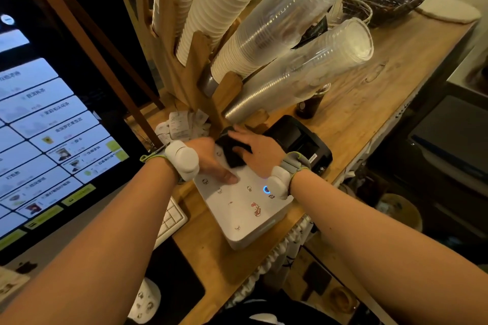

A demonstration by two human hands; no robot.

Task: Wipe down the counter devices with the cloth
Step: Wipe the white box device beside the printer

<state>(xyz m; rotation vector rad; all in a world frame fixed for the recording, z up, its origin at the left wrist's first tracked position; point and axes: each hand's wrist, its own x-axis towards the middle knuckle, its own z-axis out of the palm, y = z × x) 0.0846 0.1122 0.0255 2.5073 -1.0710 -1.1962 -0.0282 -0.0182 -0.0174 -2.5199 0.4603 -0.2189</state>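
Your right hand [260, 152]: fingers flat, together, pressing dark cloth [232, 149] onto white device [243, 208]. Your left hand [211, 161]: fingers extended, steadying device's top.

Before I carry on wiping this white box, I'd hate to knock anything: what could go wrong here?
1. The right hand presses the dark cloth at the far end of the white device, just below the leaning clear cup stacks; a long stroke might nudge them.
2. The lit blue button sits near your right wrist and could get pressed.
3. The loose receipts might scatter.
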